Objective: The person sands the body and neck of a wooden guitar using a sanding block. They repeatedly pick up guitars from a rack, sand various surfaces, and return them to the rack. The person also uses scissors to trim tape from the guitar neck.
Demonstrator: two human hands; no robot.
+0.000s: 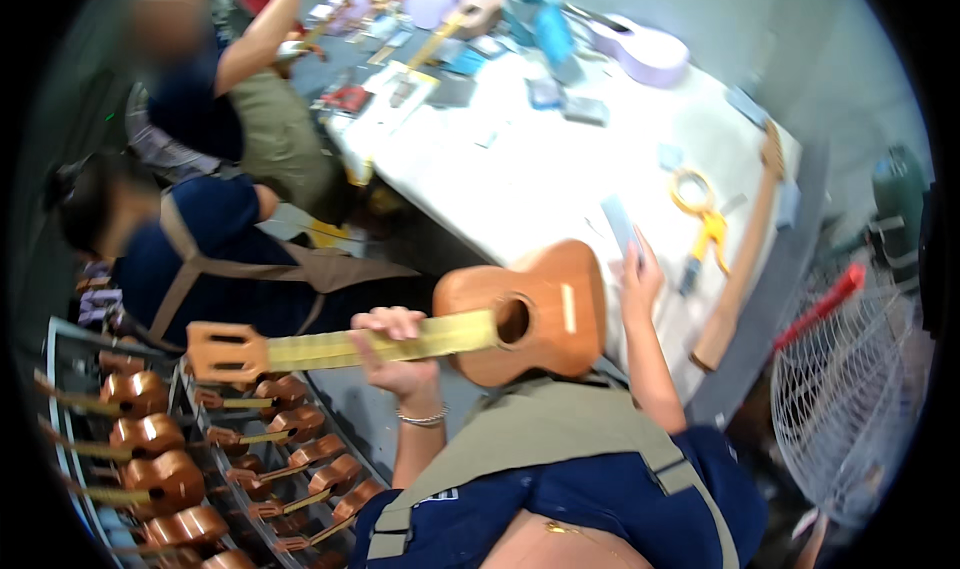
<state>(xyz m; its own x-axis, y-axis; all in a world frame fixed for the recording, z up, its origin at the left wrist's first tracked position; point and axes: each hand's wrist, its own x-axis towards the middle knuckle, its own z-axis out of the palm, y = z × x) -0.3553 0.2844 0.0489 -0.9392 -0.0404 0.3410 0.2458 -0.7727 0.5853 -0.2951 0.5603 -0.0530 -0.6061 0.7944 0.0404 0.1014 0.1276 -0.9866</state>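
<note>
A small brown ukulele lies across my front, its body by the table edge and its headstock pointing left. Yellow tape covers its fretboard. My left hand is wrapped round the neck, about midway along. Over the near right part of the table, my right hand grips a flat, pale grey-blue block, perhaps a sanding block. It is held apart from the ukulele. The block's lower end is hidden by my fingers.
The white-topped table carries a tape roll, a yellow-handled tool, a long wooden neck and a lilac ukulele. Racks of ukuleles stand lower left. A caged fan is at right. Two co-workers are at left.
</note>
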